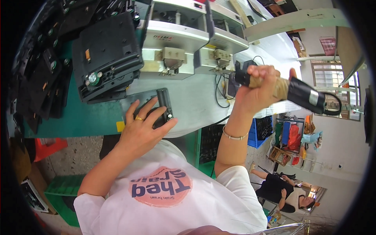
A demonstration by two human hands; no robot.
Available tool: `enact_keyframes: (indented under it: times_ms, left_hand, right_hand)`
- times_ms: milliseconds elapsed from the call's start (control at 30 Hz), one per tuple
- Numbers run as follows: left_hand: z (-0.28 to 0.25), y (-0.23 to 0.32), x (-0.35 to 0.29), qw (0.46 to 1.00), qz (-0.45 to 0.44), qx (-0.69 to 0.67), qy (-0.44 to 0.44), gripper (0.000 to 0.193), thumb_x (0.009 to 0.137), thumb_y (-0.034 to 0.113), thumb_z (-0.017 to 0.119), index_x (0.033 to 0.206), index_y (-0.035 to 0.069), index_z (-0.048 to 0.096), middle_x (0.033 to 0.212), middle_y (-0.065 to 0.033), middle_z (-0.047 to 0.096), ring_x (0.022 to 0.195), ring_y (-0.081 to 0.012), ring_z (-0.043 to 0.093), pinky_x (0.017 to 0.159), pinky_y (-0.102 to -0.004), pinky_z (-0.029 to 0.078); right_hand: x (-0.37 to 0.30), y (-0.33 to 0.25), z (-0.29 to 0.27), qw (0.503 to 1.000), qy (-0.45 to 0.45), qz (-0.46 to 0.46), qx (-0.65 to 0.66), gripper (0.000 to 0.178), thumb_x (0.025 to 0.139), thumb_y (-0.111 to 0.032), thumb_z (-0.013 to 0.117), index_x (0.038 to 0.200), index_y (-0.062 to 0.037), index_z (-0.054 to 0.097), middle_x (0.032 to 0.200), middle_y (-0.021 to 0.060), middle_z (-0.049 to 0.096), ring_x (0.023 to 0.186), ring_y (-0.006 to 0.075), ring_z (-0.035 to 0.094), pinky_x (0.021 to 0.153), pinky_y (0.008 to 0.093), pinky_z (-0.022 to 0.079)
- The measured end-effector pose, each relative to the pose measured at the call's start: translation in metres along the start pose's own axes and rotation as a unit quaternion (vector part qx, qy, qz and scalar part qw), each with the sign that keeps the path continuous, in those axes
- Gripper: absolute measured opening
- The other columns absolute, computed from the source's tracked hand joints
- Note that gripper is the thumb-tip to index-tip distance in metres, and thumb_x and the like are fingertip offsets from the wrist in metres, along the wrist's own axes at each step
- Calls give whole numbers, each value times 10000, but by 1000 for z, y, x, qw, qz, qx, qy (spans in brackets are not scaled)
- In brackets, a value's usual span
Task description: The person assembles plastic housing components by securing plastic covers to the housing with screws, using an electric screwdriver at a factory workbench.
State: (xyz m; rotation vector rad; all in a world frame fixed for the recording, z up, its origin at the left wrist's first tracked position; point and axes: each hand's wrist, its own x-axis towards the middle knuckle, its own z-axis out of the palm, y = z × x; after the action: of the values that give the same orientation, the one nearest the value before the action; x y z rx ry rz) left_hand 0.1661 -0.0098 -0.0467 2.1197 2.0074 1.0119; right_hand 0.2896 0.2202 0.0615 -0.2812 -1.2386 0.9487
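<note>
The white shirt (117, 215) fills 6 o'clock, closest to my head camera; I read every direction here from the middle of its view. At 9 o'clock, I have the left hand (147, 122) with its fingers spread, laid palm-down over a dark panel (143, 95) and clenched on nothing. The panel lies near the edge of the surface (90, 119), which shows green toward 9 o'clock and pale toward 12. A black bar (161, 100) runs along the panel's side, just beside the fingers. At 2 o'clock, I see the right hand (261, 84) raised and wrapped firmly around a black handheld tool (303, 94). Tan wrapping covers the tool's middle, and a dark loop hangs at its rear, toward 3 o'clock.

Past the panel, between 10 and 11 o'clock, I make out a stack of black housings (109, 47), the top one bearing a small orange tab. More black parts (47, 78) lean in a heap farther out, between 9 and 10. A pale boxy machine (176, 33) stands at 12, and a similar second machine (227, 33) is beside it toward 1.

Beyond the surface, a blue crate (255, 137) sits between 3 and 4 o'clock. Farther back, I see a person in dark clothing (276, 188) at 4, and a barred window (327, 74) between 2 and 3.
</note>
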Motion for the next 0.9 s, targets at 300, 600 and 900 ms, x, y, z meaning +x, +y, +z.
enact_keyframes:
  times_ms: [300,600,900]
  left_hand:
    - [1,-2,2,999,-18,0,-39,571,719,261,785,1253,213,589,1275,-57,564,1319,-306,443,1086,-562,222]
    - [1,-2,3,999,-17,-2,-46,579,735,256,776,1273,199,572,1290,-67,561,1324,-312,442,1085,-571,221]
    - [-10,-1,-1,998,-24,-25,-61,638,737,246,781,1315,189,517,1361,-85,534,1339,-337,425,1090,-577,212]
  right_hand:
    - [14,33,-6,999,-23,29,0,624,851,101,627,1360,-44,295,740,74,601,586,141,597,590,315,558]
    - [16,38,-8,998,-14,57,-14,653,861,64,628,1399,-94,293,674,56,571,575,140,565,567,328,519]
    - [11,36,-2,991,-88,11,-99,640,843,64,651,1369,-15,295,658,75,586,532,145,561,539,322,517]
